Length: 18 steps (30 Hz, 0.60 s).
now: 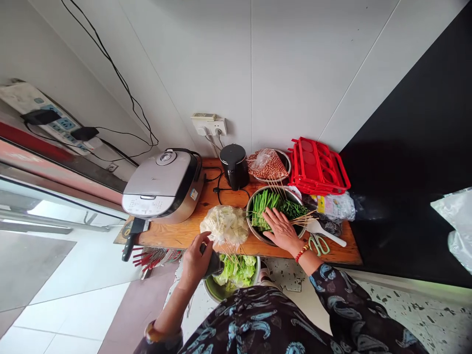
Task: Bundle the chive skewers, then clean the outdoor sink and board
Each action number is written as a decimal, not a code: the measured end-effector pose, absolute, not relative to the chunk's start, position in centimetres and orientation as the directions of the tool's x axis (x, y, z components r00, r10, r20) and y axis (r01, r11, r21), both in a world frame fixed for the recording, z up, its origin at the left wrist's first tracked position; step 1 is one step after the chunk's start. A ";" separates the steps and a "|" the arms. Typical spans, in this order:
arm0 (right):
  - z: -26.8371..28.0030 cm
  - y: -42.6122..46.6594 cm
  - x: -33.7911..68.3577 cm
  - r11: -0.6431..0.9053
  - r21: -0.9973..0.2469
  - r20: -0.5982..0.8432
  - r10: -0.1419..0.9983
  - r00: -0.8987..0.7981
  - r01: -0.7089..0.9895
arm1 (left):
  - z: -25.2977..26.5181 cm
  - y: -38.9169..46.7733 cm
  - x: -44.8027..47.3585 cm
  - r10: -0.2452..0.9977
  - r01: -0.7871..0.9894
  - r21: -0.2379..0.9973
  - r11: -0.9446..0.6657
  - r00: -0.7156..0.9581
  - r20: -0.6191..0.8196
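Note:
My right hand (283,233) lies with fingers stretched out on skewered green vegetables in a metal bowl (254,232). Cut green stalks (263,204) fill its left side, dark leafy greens (294,209) its right. Wooden skewers (302,219) stick out past the rim. My left hand (195,258) is curled around a dark grey object (214,265), whose kind I cannot make out. Just above it sits a clear bag of pale, whitish food (224,223). Below the table edge, a basin (211,290) holds skewered lettuce-like leaves (238,273).
A rice cooker (158,184) and a cleaver (132,236) occupy the wooden table's (173,233) left. Behind stand a black kettle (234,167) and a bag of peanuts (271,164). Red plastic racks (319,167), a white spatula (328,232) and green-handled scissors (319,244) are at right.

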State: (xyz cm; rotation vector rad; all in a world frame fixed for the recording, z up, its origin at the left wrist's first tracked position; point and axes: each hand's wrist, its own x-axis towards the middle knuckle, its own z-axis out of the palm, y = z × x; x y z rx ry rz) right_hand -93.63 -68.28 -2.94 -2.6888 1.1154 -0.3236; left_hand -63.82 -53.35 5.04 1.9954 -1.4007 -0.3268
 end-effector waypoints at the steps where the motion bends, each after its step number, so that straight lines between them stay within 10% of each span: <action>1: -3.8 -68.1 -93.9 -0.697 -0.261 0.094 -0.707 0.701 -0.667 | 5.6 -53.4 -64.4 -0.909 -0.738 0.647 -0.192 0.382 0.167; 9: -4.7 -68.1 -93.8 -0.673 -0.317 0.009 -0.707 0.707 -0.669 | 6.3 -59.3 -72.4 -0.999 -0.839 0.544 -0.032 0.021 -0.025; 18: -1.0 -76.3 -98.4 -0.459 -0.754 0.264 -0.867 0.422 -0.470 | 4.3 -67.4 -78.6 -0.956 -0.954 0.300 0.015 -0.101 -0.274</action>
